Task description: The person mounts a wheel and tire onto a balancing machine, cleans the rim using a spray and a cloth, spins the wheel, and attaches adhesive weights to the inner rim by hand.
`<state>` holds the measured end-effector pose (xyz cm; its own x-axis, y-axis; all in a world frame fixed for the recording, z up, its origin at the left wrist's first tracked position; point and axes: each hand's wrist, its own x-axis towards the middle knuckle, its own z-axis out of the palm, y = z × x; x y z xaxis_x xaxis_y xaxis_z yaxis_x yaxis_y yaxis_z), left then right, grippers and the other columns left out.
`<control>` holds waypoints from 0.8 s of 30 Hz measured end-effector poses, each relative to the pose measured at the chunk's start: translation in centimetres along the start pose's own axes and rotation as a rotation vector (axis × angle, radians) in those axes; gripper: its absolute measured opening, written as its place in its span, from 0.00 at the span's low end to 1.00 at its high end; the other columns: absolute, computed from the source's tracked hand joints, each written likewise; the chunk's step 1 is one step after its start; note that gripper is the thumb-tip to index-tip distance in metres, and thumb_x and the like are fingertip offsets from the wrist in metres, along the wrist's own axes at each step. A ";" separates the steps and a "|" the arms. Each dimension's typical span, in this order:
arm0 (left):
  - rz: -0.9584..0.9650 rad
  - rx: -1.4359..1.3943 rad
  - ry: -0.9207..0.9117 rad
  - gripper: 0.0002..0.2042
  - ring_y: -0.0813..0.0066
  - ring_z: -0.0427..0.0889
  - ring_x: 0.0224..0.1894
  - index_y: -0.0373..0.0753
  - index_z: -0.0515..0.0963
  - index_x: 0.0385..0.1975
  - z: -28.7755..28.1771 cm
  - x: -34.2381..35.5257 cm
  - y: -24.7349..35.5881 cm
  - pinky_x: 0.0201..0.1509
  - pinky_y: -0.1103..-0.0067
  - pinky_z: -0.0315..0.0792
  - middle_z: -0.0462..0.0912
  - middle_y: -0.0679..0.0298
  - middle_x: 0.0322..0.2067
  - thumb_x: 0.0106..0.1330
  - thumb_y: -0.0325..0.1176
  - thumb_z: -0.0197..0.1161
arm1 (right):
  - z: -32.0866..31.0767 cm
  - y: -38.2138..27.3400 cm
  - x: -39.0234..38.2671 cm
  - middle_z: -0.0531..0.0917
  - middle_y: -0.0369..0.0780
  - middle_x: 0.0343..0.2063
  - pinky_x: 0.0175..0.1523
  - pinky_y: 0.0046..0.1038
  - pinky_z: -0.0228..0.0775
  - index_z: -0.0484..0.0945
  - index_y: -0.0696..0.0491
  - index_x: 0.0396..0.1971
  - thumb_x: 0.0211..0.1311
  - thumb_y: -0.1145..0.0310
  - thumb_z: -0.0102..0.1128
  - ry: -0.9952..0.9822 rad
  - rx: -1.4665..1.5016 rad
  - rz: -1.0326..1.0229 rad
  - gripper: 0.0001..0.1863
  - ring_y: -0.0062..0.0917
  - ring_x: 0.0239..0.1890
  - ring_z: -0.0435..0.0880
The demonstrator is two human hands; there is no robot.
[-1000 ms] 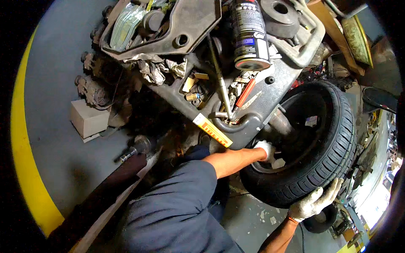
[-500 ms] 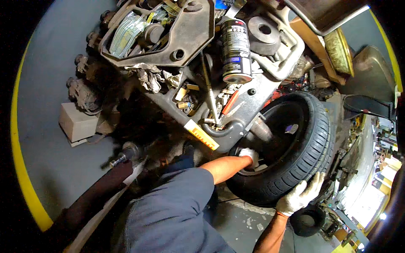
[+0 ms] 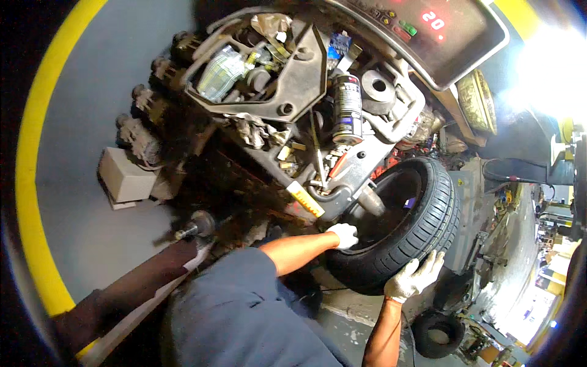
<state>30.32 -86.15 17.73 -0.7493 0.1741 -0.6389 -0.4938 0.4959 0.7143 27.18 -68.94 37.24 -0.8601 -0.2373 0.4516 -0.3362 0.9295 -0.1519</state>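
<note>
Gray floor (image 3: pixel 73 110) is showing around a messy machine (image 3: pixel 374 151), a tire (image 3: pixel 408 229) sitting tilted beside it.
Right hand (image 3: pixel 414 279) is lying wide on the tire's tread; left hand (image 3: pixel 344 236) is sitting curled by its inside edge, grip hidden. A slipping palm could be letting the tire tip, pinching fingers.

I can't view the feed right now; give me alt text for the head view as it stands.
A black tire sits between two white-gloved hands: the right hand lies open against its tread, and the left hand is at the edge of its opening. Beyond, a cluttered grey machine top holds an aerosol can and a loaded tray.
</note>
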 end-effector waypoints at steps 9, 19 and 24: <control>0.143 -0.308 0.626 0.13 0.57 0.84 0.44 0.37 0.82 0.41 -18.4 -21.9 -0.5 0.48 0.69 0.77 0.85 0.55 0.39 0.67 0.39 0.59 | -0.5 -0.8 0.9 0.70 0.54 0.66 0.72 0.48 0.56 0.73 0.61 0.62 0.68 0.63 0.52 0.056 -0.034 -0.041 0.26 0.52 0.68 0.66; -0.214 0.986 1.145 0.12 0.58 0.77 0.45 0.44 0.80 0.41 -28.9 -17.3 -4.3 0.46 0.62 0.73 0.79 0.60 0.40 0.66 0.44 0.58 | 0.2 0.0 1.1 0.71 0.52 0.66 0.71 0.46 0.57 0.74 0.60 0.61 0.67 0.64 0.54 0.050 -0.041 -0.048 0.25 0.49 0.68 0.68; -0.510 0.835 1.174 0.22 0.52 0.74 0.54 0.44 0.74 0.56 -29.9 -19.1 -6.3 0.55 0.56 0.71 0.76 0.53 0.50 0.68 0.49 0.56 | -0.1 -0.1 1.7 0.71 0.52 0.66 0.72 0.46 0.57 0.75 0.60 0.61 0.67 0.64 0.55 0.028 -0.048 -0.021 0.25 0.49 0.68 0.68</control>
<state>34.53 -118.00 33.99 -0.6955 -0.7103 0.1085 -0.7184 0.6850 -0.1211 25.77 -69.41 38.11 -0.8418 -0.2492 0.4787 -0.3346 0.9370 -0.1005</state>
